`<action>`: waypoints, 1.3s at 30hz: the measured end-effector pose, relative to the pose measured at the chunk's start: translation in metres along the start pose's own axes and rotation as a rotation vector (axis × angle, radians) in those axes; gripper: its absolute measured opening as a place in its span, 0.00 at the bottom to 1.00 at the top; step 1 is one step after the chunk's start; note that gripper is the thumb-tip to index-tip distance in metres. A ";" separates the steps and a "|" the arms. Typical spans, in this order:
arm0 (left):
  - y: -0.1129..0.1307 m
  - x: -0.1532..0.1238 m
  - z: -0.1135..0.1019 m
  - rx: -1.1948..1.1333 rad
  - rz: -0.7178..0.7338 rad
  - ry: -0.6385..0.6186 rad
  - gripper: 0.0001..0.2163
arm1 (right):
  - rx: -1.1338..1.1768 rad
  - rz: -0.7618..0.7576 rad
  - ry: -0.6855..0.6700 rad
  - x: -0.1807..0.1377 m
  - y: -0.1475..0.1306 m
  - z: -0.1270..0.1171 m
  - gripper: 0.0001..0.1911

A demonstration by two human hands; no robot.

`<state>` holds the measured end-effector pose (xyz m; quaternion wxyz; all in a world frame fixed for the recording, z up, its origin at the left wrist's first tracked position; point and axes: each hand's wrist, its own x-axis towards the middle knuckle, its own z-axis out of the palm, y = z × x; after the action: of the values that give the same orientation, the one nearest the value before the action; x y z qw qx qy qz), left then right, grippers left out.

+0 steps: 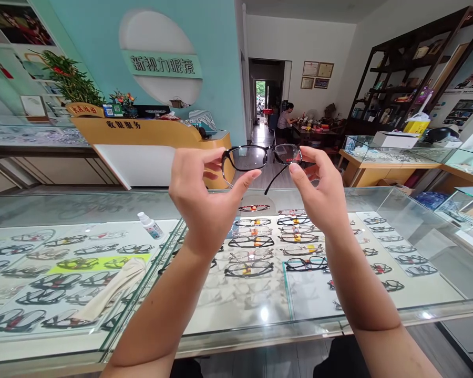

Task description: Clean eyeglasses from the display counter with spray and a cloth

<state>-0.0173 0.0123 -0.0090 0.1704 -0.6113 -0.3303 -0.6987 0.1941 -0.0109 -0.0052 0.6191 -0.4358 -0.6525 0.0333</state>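
Note:
I hold a pair of black-framed glasses (260, 157) up at chest height over a glass display counter (402, 310). My left hand (201, 197) pinches the frame's left end between thumb and fingers. My right hand (319, 189) pinches the right end the same way. One temple arm hangs down between my hands. Both lenses face me and look slightly tinted.
Rows of glasses frames (252, 244) lie under the counter glass. A small spray bottle (150, 226) and a beige cloth (114, 289) lie on the counter at left. Beyond stand a cashier desk (142, 142), more display cases (394, 157), dark shelving, and a seated person (286, 118) at a far table.

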 end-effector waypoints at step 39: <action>-0.047 -0.007 0.020 -0.249 0.036 -0.073 0.36 | 0.231 -0.157 0.220 0.000 0.006 0.007 0.15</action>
<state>-0.0308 0.0585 -0.0268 0.0935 -0.6585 -0.2358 -0.7086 0.1914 -0.0036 -0.0100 0.7332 -0.3107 -0.6048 0.0117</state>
